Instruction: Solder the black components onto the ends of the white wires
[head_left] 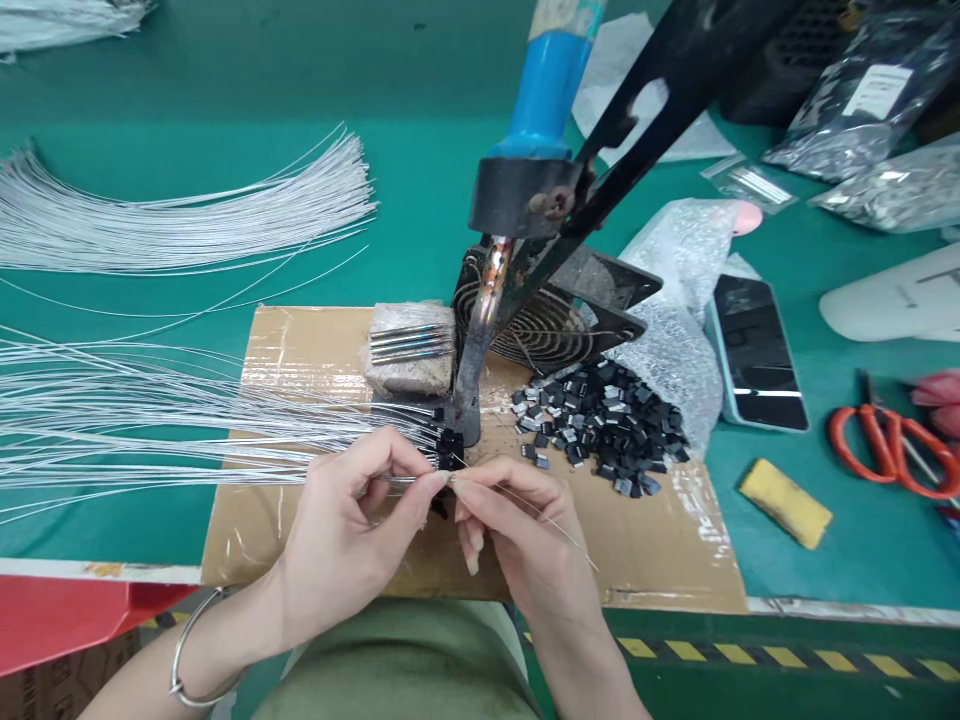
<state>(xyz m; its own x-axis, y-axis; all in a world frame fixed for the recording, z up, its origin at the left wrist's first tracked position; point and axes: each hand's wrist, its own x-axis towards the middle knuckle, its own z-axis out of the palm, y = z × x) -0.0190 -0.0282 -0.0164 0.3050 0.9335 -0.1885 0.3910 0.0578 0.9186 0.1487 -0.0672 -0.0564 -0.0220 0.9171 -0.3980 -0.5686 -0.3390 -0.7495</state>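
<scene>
Both hands meet over the cardboard, just below the foot of the soldering iron stand. My left hand [360,530] is closed, pinching the end of a white wire between thumb and forefinger. My right hand [525,520] pinches a thin strand that trails down to the right; its fingertips touch those of my left hand. Many white wires [277,430] run in from the left, with black connectors [450,445] at their ends behind my fingertips. Above hangs a blue-handled soldering iron [544,90], tip down. A heap of small black connectors [611,420] lies to the right.
A fan [551,320] stands behind the iron. A block with metal rods [411,375] sits left of it. Another wire bundle [187,230] lies at upper left. A phone [757,350], yellow sponge [785,503], red-handled scissors [892,450] and white cup [892,295] are on the right.
</scene>
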